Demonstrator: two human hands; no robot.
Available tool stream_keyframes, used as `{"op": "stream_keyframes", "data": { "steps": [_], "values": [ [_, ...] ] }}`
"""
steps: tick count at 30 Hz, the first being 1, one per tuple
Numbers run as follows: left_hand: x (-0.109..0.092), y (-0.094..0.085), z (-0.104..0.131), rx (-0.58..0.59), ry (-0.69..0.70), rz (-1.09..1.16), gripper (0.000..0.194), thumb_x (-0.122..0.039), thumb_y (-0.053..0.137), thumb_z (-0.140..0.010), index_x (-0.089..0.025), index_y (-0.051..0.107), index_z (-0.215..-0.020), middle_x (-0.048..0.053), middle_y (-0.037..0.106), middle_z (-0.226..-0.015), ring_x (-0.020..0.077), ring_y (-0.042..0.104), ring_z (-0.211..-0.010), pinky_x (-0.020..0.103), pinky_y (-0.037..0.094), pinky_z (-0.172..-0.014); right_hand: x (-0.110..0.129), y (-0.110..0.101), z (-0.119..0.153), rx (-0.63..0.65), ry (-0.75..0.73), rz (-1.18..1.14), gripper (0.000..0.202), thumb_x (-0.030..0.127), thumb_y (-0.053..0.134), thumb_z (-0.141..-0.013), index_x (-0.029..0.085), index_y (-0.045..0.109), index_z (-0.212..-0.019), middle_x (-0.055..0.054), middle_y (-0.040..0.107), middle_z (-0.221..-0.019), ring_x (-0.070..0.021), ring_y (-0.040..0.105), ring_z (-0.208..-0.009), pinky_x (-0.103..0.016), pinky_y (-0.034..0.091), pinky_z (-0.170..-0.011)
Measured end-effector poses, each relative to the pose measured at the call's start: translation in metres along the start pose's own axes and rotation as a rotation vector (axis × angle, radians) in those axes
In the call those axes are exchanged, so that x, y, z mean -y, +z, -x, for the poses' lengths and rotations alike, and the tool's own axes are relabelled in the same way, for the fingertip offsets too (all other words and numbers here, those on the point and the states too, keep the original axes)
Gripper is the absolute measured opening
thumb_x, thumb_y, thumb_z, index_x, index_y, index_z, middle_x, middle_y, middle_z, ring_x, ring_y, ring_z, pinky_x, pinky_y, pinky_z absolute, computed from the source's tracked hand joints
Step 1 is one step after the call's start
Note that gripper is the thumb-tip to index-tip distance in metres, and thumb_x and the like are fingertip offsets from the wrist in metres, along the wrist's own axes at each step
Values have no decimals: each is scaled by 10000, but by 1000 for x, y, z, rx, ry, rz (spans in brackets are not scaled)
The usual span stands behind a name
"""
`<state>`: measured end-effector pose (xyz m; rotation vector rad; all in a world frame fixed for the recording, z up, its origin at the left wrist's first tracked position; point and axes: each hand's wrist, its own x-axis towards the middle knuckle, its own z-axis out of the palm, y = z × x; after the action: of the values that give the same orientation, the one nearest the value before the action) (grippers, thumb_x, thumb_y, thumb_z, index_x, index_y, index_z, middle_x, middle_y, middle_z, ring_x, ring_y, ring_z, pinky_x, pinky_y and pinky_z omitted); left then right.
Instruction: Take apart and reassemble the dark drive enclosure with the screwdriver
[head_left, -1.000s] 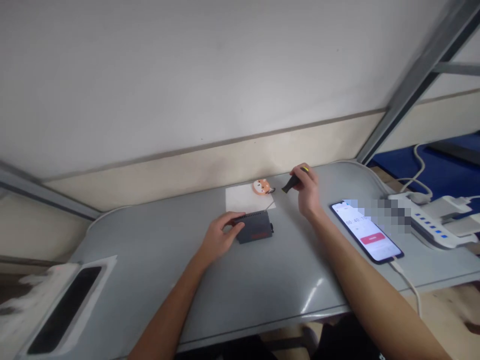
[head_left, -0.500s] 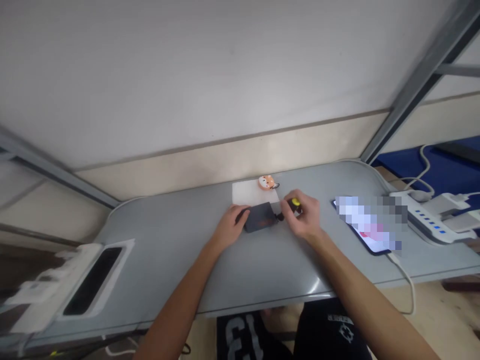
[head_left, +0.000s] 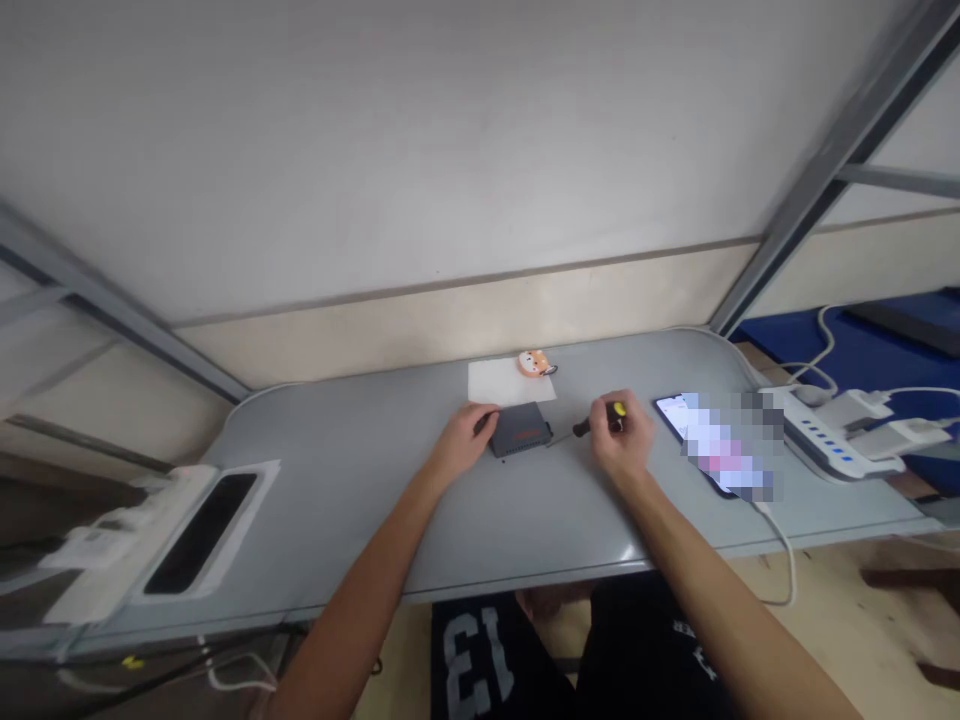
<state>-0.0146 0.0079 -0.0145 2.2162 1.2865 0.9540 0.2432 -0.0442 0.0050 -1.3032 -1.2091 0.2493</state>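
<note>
Centrally in the frame, a dark grey box with a red marking lies on the grey table, just below a white sheet that has an orange-and-white animal-faced case at its upper right. The two hands are apart: the left hand grips the box's left end between thumb and fingers, while the right hand, to the right of centre, is curled round the dark handle of a screwdriver. The thin shaft points left toward the box's right edge; whether its tip touches cannot be told. A dark speck below the box is too small to identify. Judging from this pose, the step in hand is bringing the tool to the box's right side. The next move would seem to call for a steady left grip, careful alignment of the tip and only light pressure, lest it slip.
</note>
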Motion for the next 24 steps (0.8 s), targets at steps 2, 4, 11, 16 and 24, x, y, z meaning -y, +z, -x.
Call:
{"op": "stream_keyframes", "data": {
  "steps": [2, 4, 11, 16, 24],
  "values": [
    [0, 1, 0, -5, 5, 5, 230, -277, 526, -1029, -205, 727, -1113, 80, 750, -1070, 214, 682, -1026, 406, 550, -973, -1, 0, 0, -16, 19, -11, 202, 363, 613, -904, 242, 561, -752, 25, 535, -578, -147, 466, -522, -289, 390, -538],
    [0, 1, 1, -12, 12, 9, 227, -279, 527, -1031, -208, 725, -1115, 80, 748, -1078, 215, 675, -1040, 409, 543, -981, -2, 1, 0, -24, 17, -6, 207, 360, 607, -911, 238, 559, -751, 26, 527, -580, -144, 461, -524, -287, 384, -540],
    [-8, -4, 4, -37, 64, 8, 243, -284, 473, -1063, -204, 693, -1130, 83, 713, -1118, 199, 647, -1088, 385, 520, -1005, -2, 0, 2, -56, 19, -21, 208, 347, 603, -921, 231, 561, -754, 15, 542, -607, -145, 464, -536, -288, 369, -539],
    [-11, -5, 5, -49, 91, 2, 242, -278, 462, -1065, -199, 687, -1111, 93, 705, -1118, 201, 646, -1105, 382, 516, -1007, 0, 1, 3, 2, 8, -57, 200, 332, 588, -937, 232, 557, -767, 20, 532, -613, -141, 453, -538, -284, 360, -531],
    [-7, -3, 4, -81, 103, 13, 268, -302, 441, -1082, -210, 693, -1088, 88, 705, -1106, 208, 650, -1092, 389, 518, -1014, 7, 11, 15, 219, -31, -106, 171, 330, 607, -936, 221, 609, -804, 11, 588, -655, -138, 493, -573, -268, 402, -544]
  ]
}}
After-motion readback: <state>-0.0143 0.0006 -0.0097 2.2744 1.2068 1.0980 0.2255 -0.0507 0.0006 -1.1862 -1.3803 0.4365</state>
